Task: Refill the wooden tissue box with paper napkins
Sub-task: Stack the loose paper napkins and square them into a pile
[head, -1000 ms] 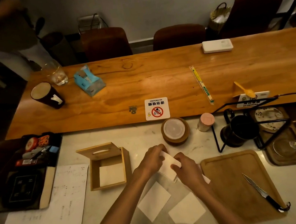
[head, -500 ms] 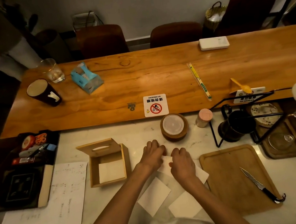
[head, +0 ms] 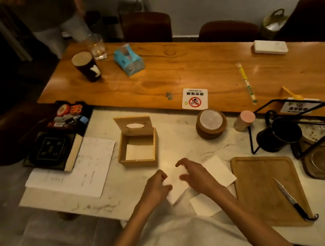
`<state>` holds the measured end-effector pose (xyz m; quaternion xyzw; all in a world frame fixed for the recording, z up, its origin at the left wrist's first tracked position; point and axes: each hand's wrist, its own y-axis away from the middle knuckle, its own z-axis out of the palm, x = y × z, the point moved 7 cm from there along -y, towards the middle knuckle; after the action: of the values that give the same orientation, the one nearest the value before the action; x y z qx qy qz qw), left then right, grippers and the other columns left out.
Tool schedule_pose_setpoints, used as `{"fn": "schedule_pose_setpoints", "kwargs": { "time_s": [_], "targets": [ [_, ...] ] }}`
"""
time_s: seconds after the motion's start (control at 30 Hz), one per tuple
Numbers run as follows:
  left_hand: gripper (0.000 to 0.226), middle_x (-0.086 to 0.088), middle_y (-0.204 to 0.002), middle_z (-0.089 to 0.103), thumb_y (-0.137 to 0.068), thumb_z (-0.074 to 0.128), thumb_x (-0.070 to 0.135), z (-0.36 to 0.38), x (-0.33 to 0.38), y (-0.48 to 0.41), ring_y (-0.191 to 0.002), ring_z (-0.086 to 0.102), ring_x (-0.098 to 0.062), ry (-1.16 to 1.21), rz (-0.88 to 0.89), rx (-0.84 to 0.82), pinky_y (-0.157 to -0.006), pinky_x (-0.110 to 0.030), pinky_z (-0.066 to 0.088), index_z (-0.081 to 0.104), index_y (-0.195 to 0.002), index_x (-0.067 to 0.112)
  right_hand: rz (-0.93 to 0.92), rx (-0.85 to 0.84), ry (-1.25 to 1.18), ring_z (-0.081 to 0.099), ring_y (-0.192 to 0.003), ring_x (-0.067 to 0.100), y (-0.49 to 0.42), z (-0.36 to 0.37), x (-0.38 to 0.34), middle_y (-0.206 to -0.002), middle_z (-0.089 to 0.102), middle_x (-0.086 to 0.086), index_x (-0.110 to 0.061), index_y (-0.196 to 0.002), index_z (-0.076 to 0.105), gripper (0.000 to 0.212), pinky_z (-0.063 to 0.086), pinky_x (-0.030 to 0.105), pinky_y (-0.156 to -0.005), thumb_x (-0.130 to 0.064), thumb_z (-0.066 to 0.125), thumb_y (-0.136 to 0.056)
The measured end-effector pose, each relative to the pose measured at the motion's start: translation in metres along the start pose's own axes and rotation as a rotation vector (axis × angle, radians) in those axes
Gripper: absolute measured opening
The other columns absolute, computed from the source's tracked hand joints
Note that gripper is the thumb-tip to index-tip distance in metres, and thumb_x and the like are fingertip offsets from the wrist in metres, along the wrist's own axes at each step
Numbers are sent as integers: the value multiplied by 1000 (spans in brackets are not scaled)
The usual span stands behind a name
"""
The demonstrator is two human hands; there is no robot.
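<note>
Your left hand (head: pixel 157 187): grip pinches left edge of white square paper napkin (head: pixel 175 186) lying on pale marble surface (head: pixel 181 147). Your right hand (head: pixel 198 177): fingers arched over same napkin; whether grip grasps it, cannot tell. Light square wooden tissue box (head: pixel 138 162) stands beyond left hand, lid tipped up, white napkins inside.
</note>
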<state>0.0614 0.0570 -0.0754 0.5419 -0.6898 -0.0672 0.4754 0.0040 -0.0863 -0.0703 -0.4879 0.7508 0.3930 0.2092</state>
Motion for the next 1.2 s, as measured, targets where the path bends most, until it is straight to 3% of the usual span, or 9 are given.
{"fn": "schedule_pose_setpoints", "kwargs": {
  "time_s": [0.17, 0.37, 0.43, 0.53, 0.63, 0.73, 0.87, 1.03, 1.2],
  "targets": [
    [35, -8, -128, 40, -88, 66, 24, 23, -16, 0, -118, 42, -25, -217, 5, 130, -98, -34, 45, 50, -118, 16, -67, -16, 337, 54, -105, 24, 0, 28, -5, -121, 54, 9, -19, -124, 49, 37, 48, 31, -83, -9, 61, -90],
    [55, -14, -126, 50, -82, 71, 26, 32, -14, 0, -116, 43, -31, -466, 28, 197, -93, -37, 39, 40, -125, 10, -30, 74, 449, 43, -114, 28, 5, 37, -2, -129, 45, 8, -20, -131, 45, 48, 48, 34, -84, -12, 64, -88],
    [54, -14, -126, 50, -82, 69, 22, 32, -12, -3, -117, 43, -32, -448, 17, 167, -94, -37, 38, 41, -126, 11, -22, 77, 456, 42, -113, 28, 4, 38, -2, -131, 43, 8, -21, -130, 45, 49, 49, 34, -84, -12, 65, -87],
    [35, -13, -128, 44, -88, 61, 12, 30, -6, -7, -118, 43, -30, -384, 67, 114, -95, -35, 39, 50, -121, 13, -37, 77, 456, 42, -115, 28, 4, 30, -2, -134, 41, 6, -18, -123, 49, 41, 47, 34, -87, -15, 67, -86],
    [25, -11, -121, 45, -90, 58, 7, 22, 11, -7, -106, 53, -27, -181, 212, 40, -87, -31, 45, 52, -113, 13, -47, 81, 371, 53, -107, 29, 8, 10, 3, -115, 59, 7, -17, -110, 54, 24, 45, 35, -80, -18, 62, -87],
    [28, -9, -114, 58, -88, 61, 7, 12, 54, -10, -98, 57, -20, 4, 342, 17, -80, -27, 46, 50, -111, 17, 41, 201, 161, 63, -97, 28, 24, -25, 19, -109, 67, 5, -21, -117, 51, 27, 44, 32, -70, -25, 59, -91],
    [40, -4, -113, 63, -82, 70, 12, 36, 115, -28, -97, 57, -17, 131, 347, -87, -82, -25, 45, 53, -117, 19, 214, 361, -7, 59, -91, 20, 52, -60, 57, -111, 65, 4, -30, -124, 45, 35, 48, 33, -68, -27, 59, -92],
    [49, -17, -129, 59, -82, 72, 12, 85, 145, -51, -119, 54, -32, -188, 424, -230, -100, -37, 44, 56, -127, 5, 492, 347, -59, 51, -121, 32, 64, -54, 93, -136, 50, 16, -8, -139, 41, 48, 43, 40, -94, -23, 57, -96],
    [59, -14, -138, 39, -81, 69, 20, 107, 143, -66, -123, 38, -35, -657, 521, -192, -101, -40, 39, 45, -134, 14, 434, 339, 279, 58, -109, 25, 60, -58, 78, -137, 49, 8, -15, -138, 40, 44, 50, 33, -82, -22, 53, -97]
  ]
}}
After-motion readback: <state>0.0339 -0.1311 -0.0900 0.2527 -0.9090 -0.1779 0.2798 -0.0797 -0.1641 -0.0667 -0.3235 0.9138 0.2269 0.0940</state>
